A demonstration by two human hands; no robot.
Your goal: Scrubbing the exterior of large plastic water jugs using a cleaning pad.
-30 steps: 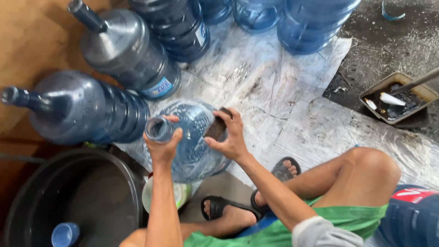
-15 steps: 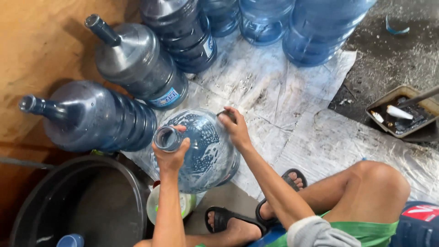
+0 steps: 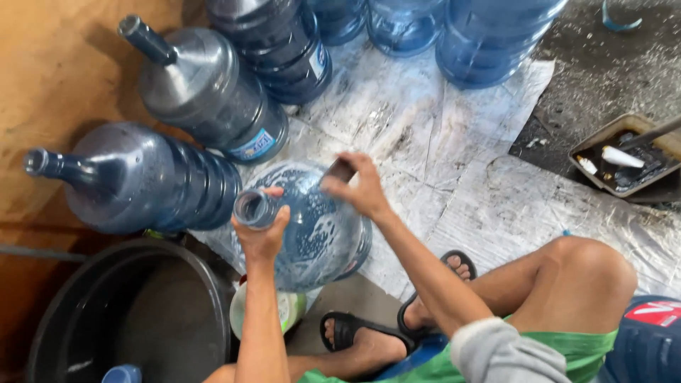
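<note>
Jug (image 3: pixel 312 227): large, rigid blue plastic, tilted over the sheet's (image 3: pixel 454 177) near edge beside the tub (image 3: pixel 142 319). Suds suggest a slippery wall. Left hand (image 3: pixel 261 237) fingers clasp the neck; right hand (image 3: pixel 362 188) presses a dark pad (image 3: pixel 339 170) on the shoulder. Likely light; grip the neck.

Floor: dark concrete (image 3: pixel 603 92), stained and speckled with pale grit, visible at upper right. A crumpled silvery sheet (image 3: pixel 454 156), creased and soiled, covers the central floor area. Left side: an orange-brown wall surface (image 3: pixel 64 78), scuffed. Several large blue water jugs stand on the sheet along the top edge (image 3: pixel 496 35); two more lie tilted against the wall (image 3: pixel 142 181). A black round tub (image 3: pixel 135 312) sits lower left. A shallow metal tray (image 3: pixel 624 159) with dark residue rests on the concrete, right. Lighting is daylight, even and diffuse.
</note>
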